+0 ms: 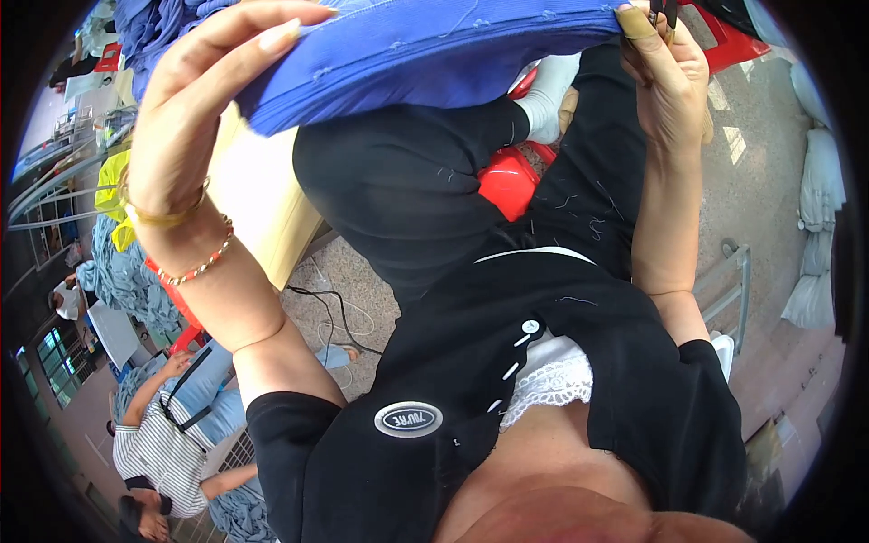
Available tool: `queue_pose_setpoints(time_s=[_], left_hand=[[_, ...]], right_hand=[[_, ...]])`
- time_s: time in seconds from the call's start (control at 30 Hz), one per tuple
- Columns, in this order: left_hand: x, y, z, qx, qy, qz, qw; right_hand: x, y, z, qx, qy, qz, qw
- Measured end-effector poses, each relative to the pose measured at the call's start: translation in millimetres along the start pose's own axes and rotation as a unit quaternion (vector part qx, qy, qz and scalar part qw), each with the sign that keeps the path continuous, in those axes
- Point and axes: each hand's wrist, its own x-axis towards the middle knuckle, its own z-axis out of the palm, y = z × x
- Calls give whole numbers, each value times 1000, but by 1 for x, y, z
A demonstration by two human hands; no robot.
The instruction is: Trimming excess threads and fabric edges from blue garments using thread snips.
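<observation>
A piece of blue cloth (pixel 434 45), folded in layers with small stitch marks and loose threads along it, is stretched between my hands above my lap. My left hand (pixel 204 77) pinches its left end between thumb and fingers. At the cloth's right end, my right hand (pixel 665 68) grips the edge under a thumb wrapped in a tan cover (pixel 636 24). A small dark tool (pixel 668 16), perhaps thread snips, also sits in the right hand's fingers; its far end is cut off by the upper edge of the picture.
Beside my left leg is a pale yellow surface (pixel 262 199). Red plastic stools (pixel 509 185) stand below and at the upper right. Cables (pixel 335 312) lie on the floor. Heaps of blue-grey cloth (pixel 136 281) and a seated person in stripes (pixel 163 443) are at left; white sacks (pixel 819 181) line the right.
</observation>
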Motion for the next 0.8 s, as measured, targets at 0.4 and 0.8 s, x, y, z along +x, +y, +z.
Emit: queue_pose_setpoints(time_s=[0.4, 0.8], left_hand=[[-78, -44, 18, 50, 150, -101, 982], [-48, -12, 110, 452, 260, 199, 830]], right_hand=[[-4, 26, 48, 1, -236, 214, 948], [-21, 27, 46, -41, -223, 173, 958]])
